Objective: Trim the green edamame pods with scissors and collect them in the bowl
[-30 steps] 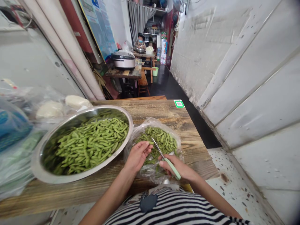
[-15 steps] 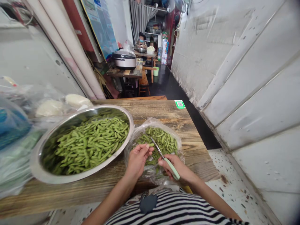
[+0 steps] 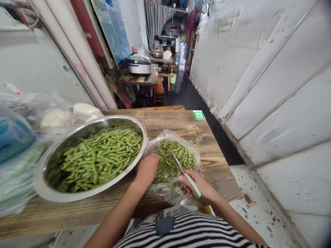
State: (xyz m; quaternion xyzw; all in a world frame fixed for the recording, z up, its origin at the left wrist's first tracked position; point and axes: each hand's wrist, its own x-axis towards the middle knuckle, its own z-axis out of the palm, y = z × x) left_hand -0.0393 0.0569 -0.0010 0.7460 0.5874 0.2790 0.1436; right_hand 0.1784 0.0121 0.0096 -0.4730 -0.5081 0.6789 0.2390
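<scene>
My right hand point(image 3: 192, 182) grips a pair of scissors point(image 3: 190, 181) by the pale green handles, with the metal blades pointing up and left over the edamame pods point(image 3: 178, 153). Those pods and their trimmings lie in a clear plastic bag point(image 3: 165, 191) spread open on the table. At the left side of the bag is my left hand point(image 3: 149, 167), back upward, its fingers turned away and hidden from view. Just left of that hand stands a large steel basin point(image 3: 90, 196) holding a heap of edamame pods point(image 3: 100, 158).
The wooden table point(image 3: 214, 168) has a green QR code card point(image 3: 199, 115) at its far right corner. Plastic bags point(image 3: 18, 137) crowd its left end. Farther back are a rice cooker point(image 3: 138, 65) on another table, a green bucket point(image 3: 173, 78) and a seated person point(image 3: 157, 46).
My left hand has moved left and turned over toward the bag's left edge; the pod it held by the blades no longer shows. My right hand with the scissors has barely shifted.
</scene>
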